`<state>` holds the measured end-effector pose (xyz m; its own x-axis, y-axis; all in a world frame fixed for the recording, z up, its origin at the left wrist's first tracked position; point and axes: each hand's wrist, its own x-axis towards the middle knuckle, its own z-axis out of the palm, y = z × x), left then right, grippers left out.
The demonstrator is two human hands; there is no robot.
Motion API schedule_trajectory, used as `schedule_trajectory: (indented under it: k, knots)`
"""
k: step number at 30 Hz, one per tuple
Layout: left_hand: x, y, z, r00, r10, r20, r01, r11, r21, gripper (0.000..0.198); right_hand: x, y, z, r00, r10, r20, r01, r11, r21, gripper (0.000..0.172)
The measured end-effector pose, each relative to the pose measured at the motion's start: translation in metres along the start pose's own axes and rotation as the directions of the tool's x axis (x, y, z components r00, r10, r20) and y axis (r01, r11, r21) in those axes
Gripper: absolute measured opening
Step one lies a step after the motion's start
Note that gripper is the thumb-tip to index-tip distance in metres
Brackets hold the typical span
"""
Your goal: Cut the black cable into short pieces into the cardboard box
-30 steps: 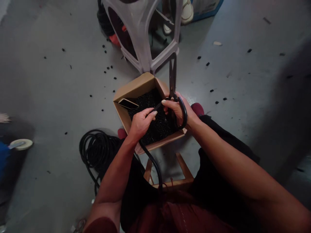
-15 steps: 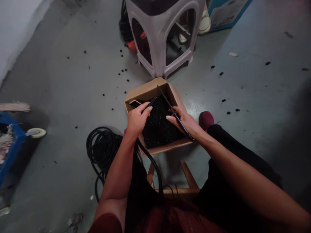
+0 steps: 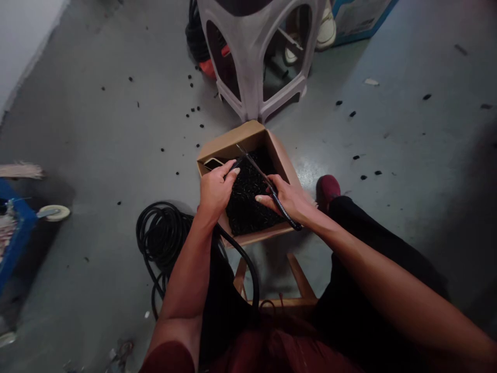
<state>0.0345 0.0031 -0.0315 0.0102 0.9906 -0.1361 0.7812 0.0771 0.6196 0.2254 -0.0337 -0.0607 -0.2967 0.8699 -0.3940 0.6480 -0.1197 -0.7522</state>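
Note:
My left hand point(image 3: 216, 187) is closed around a black tube point(image 3: 248, 264), above the left part of a cardboard box. The tube's short end pokes out past my thumb and forefinger; its long part runs back under my wrist towards my lap. In my right hand point(image 3: 285, 197) is a pair of scissors point(image 3: 253, 163) with dark handles. Their blades point up and left, slightly parted, close to the tube's end. Whether they touch it I cannot tell. Beneath both hands, the cardboard box point(image 3: 229, 141) holds a heap of small black cut pieces point(image 3: 250, 204).
A coiled black tube point(image 3: 163, 233) lies left of my leg. A grey plastic stool point(image 3: 252, 67) stands beyond the box, with another person's shoe point(image 3: 326, 31) behind it. Black bits are scattered over the floor. A blue wheeled container point(image 3: 19, 228) is at far left.
The scissors have moved left towards the tube's end, and their blades have parted. My left hand keeps its hold on the tube. The whole view has shifted slightly.

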Motion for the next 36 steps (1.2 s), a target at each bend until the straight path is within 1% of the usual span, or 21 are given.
schedule_trajectory:
  k: [5, 17, 21, 25, 28, 33, 36]
  knots:
    - [-0.001, 0.004, 0.003, 1.000, 0.013, -0.001, -0.013, 1.000, -0.007, 0.033, 0.002, 0.006, 0.003, 0.999, -0.031, 0.009, 0.031, 0.997, 0.069, 0.061]
    - [-0.002, 0.006, 0.005, 0.999, 0.029, 0.031, -0.030, 0.999, 0.013, 0.032, 0.005, 0.011, 0.007, 0.998, -0.065, -0.016, 0.066, 0.994, 0.085, 0.056]
    - [-0.001, 0.004, 0.006, 0.998, 0.048, 0.040, -0.049, 0.999, 0.020, 0.031, 0.005, 0.012, 0.008, 0.996, -0.084, -0.015, 0.085, 0.994, 0.063, 0.053]
    - [-0.001, 0.002, 0.006, 0.994, 0.095, 0.058, -0.098, 0.993, 0.064, 0.032, 0.006, 0.014, 0.007, 0.995, -0.101, -0.018, 0.101, 0.995, -0.007, 0.050]
    - [-0.002, 0.001, 0.006, 0.989, 0.130, 0.064, -0.135, 0.988, 0.079, 0.033, 0.007, 0.015, 0.006, 0.995, -0.096, -0.023, 0.095, 0.994, -0.051, 0.052]
    - [-0.002, -0.001, 0.007, 0.985, 0.162, 0.055, -0.167, 0.980, 0.107, 0.032, 0.008, 0.017, 0.007, 0.995, -0.096, -0.028, 0.094, 0.994, -0.058, 0.053]
    - [-0.002, -0.002, 0.007, 0.983, 0.175, 0.057, -0.180, 0.976, 0.118, 0.031, 0.008, 0.015, 0.005, 0.996, -0.089, -0.023, 0.087, 0.994, -0.067, 0.049]
